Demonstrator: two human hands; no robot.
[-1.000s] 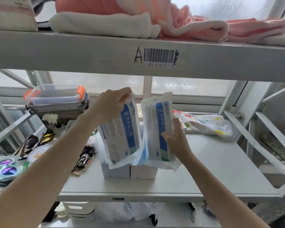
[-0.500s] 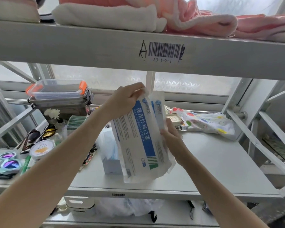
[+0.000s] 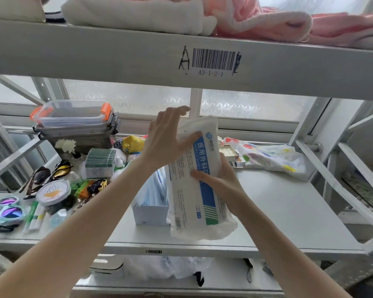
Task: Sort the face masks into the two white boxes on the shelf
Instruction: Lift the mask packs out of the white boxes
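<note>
Big grey metal shelf [image 3: 289, 203] takes up most of the view, with pink and white towels [image 3: 235, 20] piled on the level above. In the middle, held upright over the shelf, are the mask packs [image 3: 199, 179]: white crinkly plastic with a blue stripe, printed text, a green striped block and a barcode near the bottom. They sit just right of a white box [image 3: 151, 215] with blue masks sticking out of it. Right hand [image 3: 220, 183] grips the packs from the side, fingers wrapped across the front. Left hand [image 3: 168, 138] has its fingers spread, thumb resting on the top of the packs. Clear tubs [image 3: 73, 117] and sunglasses [image 3: 45, 175] off left.
</note>
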